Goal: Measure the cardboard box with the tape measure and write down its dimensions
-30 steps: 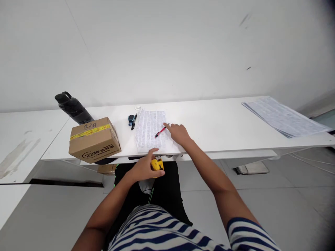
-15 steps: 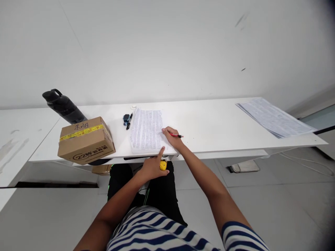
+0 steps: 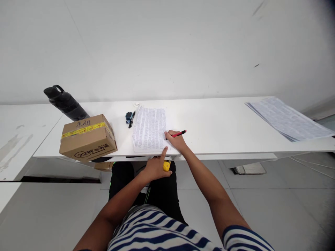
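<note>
A printed sheet of paper (image 3: 149,129) lies on the white desk (image 3: 217,122) in front of me. My right hand (image 3: 176,141) is closed round a red pen (image 3: 180,133) at the sheet's lower right corner, pen tip on the paper. My left hand (image 3: 157,166) sits just below the desk's front edge, gripping a small yellow object (image 3: 166,165) with the forefinger stretched up to the sheet's near edge.
A taped cardboard box (image 3: 87,137) sits at the desk's left front, a black bottle (image 3: 66,103) behind it. A blue watch (image 3: 128,116) and black pen (image 3: 131,119) lie left of the sheet. A stack of printed papers (image 3: 288,118) lies far right.
My right hand picked the red pen up off the sheet and now holds it at the lower right corner. My left hand moved right along the desk edge with the yellow object.
</note>
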### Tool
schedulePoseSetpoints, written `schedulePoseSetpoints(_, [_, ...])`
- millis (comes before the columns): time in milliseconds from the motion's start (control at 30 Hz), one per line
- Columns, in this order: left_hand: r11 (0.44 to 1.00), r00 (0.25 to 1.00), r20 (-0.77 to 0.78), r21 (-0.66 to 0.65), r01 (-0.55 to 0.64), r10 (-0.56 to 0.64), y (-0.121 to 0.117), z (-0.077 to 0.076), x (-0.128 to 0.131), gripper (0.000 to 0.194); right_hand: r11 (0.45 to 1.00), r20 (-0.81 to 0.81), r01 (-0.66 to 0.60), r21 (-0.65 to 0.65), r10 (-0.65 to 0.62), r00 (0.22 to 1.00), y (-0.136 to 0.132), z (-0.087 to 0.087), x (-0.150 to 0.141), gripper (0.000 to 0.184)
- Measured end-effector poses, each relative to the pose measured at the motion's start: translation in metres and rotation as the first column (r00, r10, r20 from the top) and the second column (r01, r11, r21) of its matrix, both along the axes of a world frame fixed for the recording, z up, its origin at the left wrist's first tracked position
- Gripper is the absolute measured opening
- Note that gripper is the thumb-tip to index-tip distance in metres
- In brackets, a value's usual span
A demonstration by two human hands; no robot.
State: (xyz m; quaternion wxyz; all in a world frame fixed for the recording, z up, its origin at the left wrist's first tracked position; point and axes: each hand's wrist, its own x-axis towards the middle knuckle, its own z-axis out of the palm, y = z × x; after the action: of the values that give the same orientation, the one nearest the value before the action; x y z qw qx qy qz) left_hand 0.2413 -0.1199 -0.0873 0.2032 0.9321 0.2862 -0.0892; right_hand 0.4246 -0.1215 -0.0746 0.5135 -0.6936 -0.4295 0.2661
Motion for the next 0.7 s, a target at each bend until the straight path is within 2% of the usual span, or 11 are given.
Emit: schedulePoseSetpoints(700, [1.0, 1.0, -0.026, 0.029, 0.0, 0.0, -0.0014, -0.001, 0.0017, 0.118, 1.0, 0.009, -0.006, 0.018, 0.006, 1.0, 0.0002, -0.0031, 0.001, 0.044])
